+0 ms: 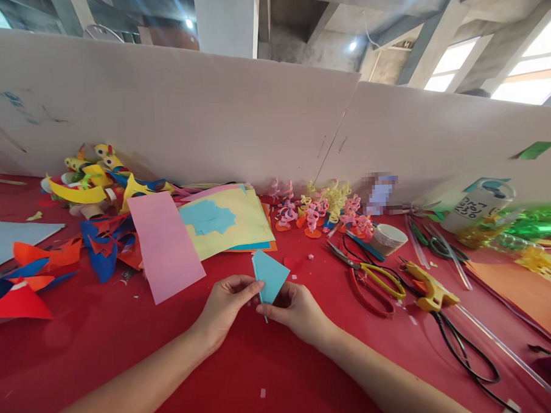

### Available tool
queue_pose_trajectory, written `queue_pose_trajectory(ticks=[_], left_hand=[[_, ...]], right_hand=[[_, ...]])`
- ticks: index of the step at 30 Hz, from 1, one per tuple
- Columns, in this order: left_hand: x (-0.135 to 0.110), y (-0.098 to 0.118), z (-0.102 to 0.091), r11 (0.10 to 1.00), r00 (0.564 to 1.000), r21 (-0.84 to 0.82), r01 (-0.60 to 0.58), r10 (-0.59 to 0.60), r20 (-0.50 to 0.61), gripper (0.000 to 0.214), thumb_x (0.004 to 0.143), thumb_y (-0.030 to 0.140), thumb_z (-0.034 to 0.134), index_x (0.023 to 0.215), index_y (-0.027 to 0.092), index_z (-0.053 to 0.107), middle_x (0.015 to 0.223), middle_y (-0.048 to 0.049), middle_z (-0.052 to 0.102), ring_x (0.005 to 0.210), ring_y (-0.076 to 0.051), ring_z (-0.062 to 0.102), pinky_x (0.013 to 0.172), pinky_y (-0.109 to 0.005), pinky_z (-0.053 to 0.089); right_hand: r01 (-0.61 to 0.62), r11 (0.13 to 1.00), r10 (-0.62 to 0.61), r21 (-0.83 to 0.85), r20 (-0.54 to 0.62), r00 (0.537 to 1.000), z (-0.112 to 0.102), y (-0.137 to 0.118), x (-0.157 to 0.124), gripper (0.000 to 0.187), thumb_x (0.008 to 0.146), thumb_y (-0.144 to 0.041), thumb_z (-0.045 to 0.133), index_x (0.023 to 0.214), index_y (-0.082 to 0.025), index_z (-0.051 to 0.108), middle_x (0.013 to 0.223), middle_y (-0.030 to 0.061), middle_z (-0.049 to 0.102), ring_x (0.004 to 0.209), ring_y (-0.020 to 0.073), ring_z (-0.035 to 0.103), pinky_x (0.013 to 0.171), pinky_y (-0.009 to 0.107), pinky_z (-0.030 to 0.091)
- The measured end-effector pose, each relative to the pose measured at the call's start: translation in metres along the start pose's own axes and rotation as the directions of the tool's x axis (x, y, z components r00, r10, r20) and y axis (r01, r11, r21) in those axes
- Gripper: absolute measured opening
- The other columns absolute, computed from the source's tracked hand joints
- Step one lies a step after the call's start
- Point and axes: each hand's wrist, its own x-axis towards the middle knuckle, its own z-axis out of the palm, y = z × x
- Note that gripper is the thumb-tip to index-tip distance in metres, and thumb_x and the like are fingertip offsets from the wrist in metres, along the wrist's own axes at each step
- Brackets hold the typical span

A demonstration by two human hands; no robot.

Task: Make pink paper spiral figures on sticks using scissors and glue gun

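Note:
A small light-blue folded paper [272, 273] is held up over the red table, its outline kite-like with a point at the top. My left hand [229, 303] pinches its left edge between thumb and fingers. At the lower right edge my right hand [300, 309] grips the same paper, the thumb in front and the other fingers partly hidden behind it. Beyond the hands lies a stack of yellow paper [253, 222] with several blue paper pieces [209, 215] on top. A pink paper sheet [165, 245] overlaps the stack's left side.
Right of my hands are scissors [383, 281] with red and yellow handles and a yellow glue gun [429, 288] with a black cord. Pink and yellow curled-paper pieces [323, 207] stand near the white partition [184, 107]. Blue and orange cutouts [106, 241] lie left on the red table [237, 385].

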Motion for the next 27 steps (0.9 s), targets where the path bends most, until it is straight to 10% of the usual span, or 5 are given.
queue_pose_trajectory(ticks=[8,27], left_hand=[[0.0005,-0.0006,0.0002,1.000,1.000,0.024,-0.015,0.015,-0.019,0.021,0.067,0.036,0.072,0.062,0.016,0.066,0.059,-0.0011,0.059,0.058,-0.013,0.050,0.058,-0.025,0.040],[-0.0001,0.0018,0.0013,1.000,1.000,0.003,0.005,-0.005,0.007,0.026,0.065,0.039,0.072,0.057,0.016,0.063,0.056,-0.0009,0.059,0.056,-0.013,0.051,0.057,-0.025,0.042]], right_hand=[[-0.010,0.990,0.001,-0.142,-0.064,0.998,-0.0012,-0.0029,-0.0018,0.020,0.072,-0.033,0.063,0.063,-0.015,0.061,0.056,0.0003,0.061,0.049,0.0101,0.050,0.048,0.022,0.038],[-0.029,0.997,0.026,-0.073,-0.045,0.999,0.0026,-0.0020,-0.0015,0.026,0.067,-0.040,0.069,0.075,-0.015,0.064,0.069,0.0015,0.065,0.058,0.0124,0.055,0.054,0.023,0.042]])
